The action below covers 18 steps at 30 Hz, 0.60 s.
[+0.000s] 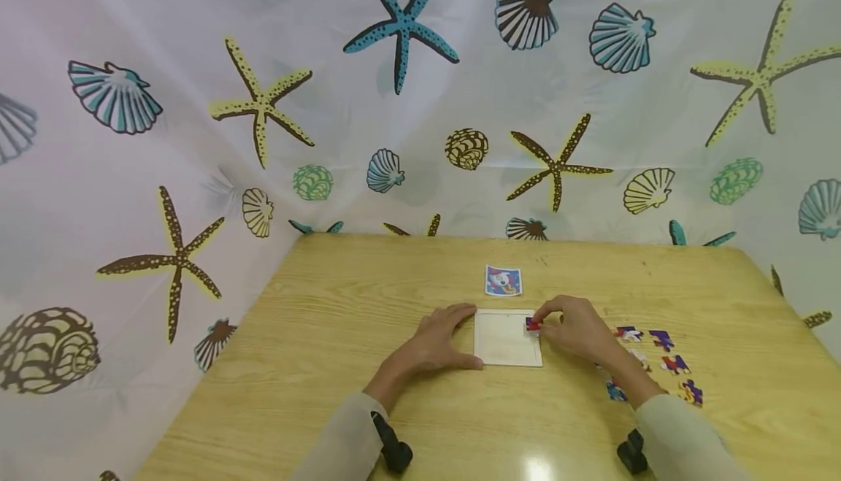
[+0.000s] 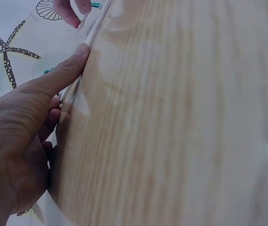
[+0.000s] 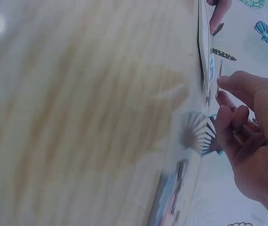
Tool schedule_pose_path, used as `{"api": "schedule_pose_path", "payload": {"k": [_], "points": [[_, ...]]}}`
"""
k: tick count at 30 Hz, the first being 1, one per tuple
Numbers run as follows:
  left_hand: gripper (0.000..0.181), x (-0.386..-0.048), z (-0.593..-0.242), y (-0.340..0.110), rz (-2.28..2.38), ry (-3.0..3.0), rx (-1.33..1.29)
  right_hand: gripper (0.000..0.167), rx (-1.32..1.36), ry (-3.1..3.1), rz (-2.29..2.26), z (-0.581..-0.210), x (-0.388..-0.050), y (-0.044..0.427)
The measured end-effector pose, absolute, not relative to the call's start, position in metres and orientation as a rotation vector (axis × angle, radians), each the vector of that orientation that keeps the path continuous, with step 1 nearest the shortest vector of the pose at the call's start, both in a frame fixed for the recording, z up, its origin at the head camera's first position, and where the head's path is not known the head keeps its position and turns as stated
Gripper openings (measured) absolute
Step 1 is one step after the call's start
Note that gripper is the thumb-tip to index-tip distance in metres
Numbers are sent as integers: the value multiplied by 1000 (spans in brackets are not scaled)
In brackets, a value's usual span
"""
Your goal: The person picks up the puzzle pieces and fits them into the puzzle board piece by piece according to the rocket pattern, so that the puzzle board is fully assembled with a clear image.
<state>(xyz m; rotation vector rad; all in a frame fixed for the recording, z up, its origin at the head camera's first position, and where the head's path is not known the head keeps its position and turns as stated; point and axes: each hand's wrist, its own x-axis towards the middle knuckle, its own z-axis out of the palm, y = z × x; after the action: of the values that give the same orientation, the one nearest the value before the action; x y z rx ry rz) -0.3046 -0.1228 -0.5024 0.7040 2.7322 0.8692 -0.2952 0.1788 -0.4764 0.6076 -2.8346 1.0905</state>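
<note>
A white square puzzle tray [image 1: 509, 365] lies on the wooden table, its inside bare. My left hand [image 1: 436, 341] rests at its left side, thumb touching the lower left corner and fingers by the upper left one. In the left wrist view, the left thumb [image 2: 70, 68] lies straight along the tray's edge. Over the tray's upper right corner, my right hand [image 1: 578, 329] pinches a red and purple jigsaw piece [image 1: 532, 324] between thumb and fingertips. In the right wrist view that piece [image 3: 220, 75] appears edge-on, raised off the tray.
Several loose jigsaw pieces [image 1: 674, 364] lie to the right, some partly hidden beneath my right forearm. Behind the tray lies a small picture card [image 1: 503, 281] with a white figure. A curtain [image 1: 447, 196] printed with shells and starfish borders the wooden table [image 1: 368, 284].
</note>
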Motion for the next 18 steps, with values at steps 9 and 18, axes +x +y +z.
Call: {"api": "schedule_pose_path", "payload": {"k": [9, 18], "points": [[98, -304, -503, -124, 874, 2727, 708, 13, 707, -2842, 1058, -479, -303, 141], [97, -302, -498, -124, 859, 2738, 729, 15, 776, -2840, 959, -477, -308, 110]]}}
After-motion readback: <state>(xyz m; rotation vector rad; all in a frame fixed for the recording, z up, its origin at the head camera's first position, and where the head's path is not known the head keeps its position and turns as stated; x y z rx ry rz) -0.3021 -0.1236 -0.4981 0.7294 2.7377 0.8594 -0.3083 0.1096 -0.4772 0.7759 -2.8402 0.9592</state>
